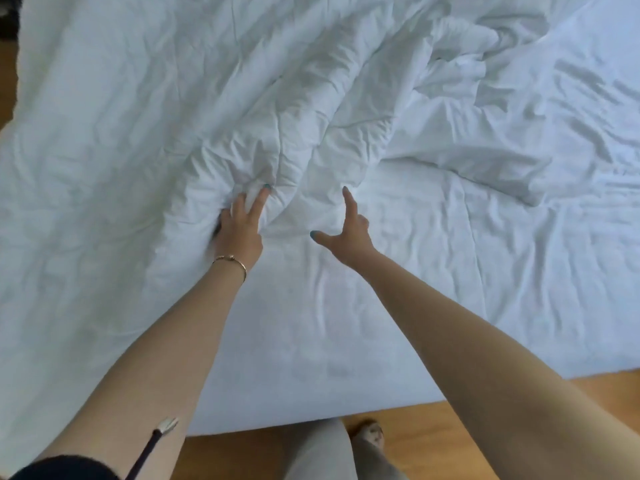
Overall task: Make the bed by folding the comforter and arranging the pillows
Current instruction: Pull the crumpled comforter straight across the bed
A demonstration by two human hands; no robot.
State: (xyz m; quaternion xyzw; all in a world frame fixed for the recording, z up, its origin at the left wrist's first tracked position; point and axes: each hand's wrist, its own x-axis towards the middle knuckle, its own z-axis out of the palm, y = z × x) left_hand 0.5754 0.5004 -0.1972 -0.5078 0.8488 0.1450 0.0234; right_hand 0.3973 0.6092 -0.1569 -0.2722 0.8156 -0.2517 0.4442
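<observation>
While both arms reach out over the bed, the big white comforter (145, 109) lies in a crumpled heap on the left and far side. It covers most of the left half and bunches into deep folds toward the far middle. A lumpy piece of it sticks out to the right.

At the comforter's near edge, the left hand (239, 230) grabs the cloth. Its fingers dig into a fold and bunch it up, with two fingers lying long on top. The nails are painted blue-green. A thin gold bracelet (231, 260) sits on that wrist.

Just to the right, the right hand (346, 235) is near the same edge. Its pointer finger sticks out far toward the fold and its thumb points left. The other fingers look curled under, and it holds nothing. I cannot tell if the fingertip touches the cloth.

Under both hands and on the right, the flat white sheet (433, 271) shows, full of little wrinkles.

Near the bottom is a wooden floor (554, 427). The person's gray pant legs (318, 452) stand there, close to the bed.
</observation>
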